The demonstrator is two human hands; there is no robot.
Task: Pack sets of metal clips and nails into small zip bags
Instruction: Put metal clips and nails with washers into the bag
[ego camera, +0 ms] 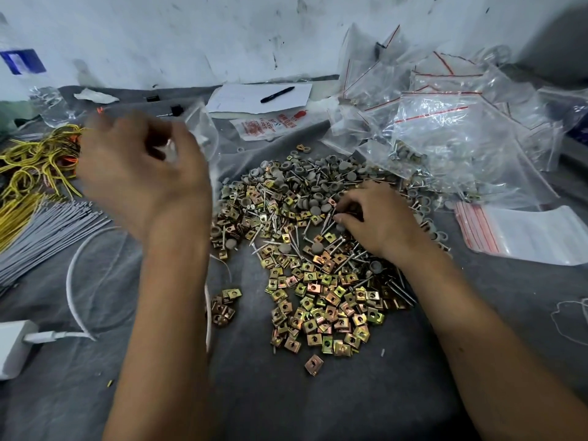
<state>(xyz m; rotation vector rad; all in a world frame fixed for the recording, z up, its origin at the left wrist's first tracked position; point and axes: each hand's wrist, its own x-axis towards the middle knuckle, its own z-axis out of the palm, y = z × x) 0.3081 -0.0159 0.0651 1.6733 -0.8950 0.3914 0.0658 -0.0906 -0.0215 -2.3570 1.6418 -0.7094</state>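
Note:
A heap of gold-coloured square metal clips (321,300) lies in the middle of the grey cloth. Behind it are mixed nails (280,227) and grey round caps (318,179). My left hand (140,173) is raised at the left and blurred; its fingers hold a small clear zip bag (203,135). My right hand (378,218) rests on the pile with its fingers curled, pinching at nails; what it holds is hidden under the fingers.
Filled zip bags (451,122) are piled at the back right, and a flat stack of unused bags (521,233) lies at the right. Grey ties (47,230) and yellow ties (35,167) lie left. A white charger (12,348) sits front left. Paper and pen (276,94) lie behind.

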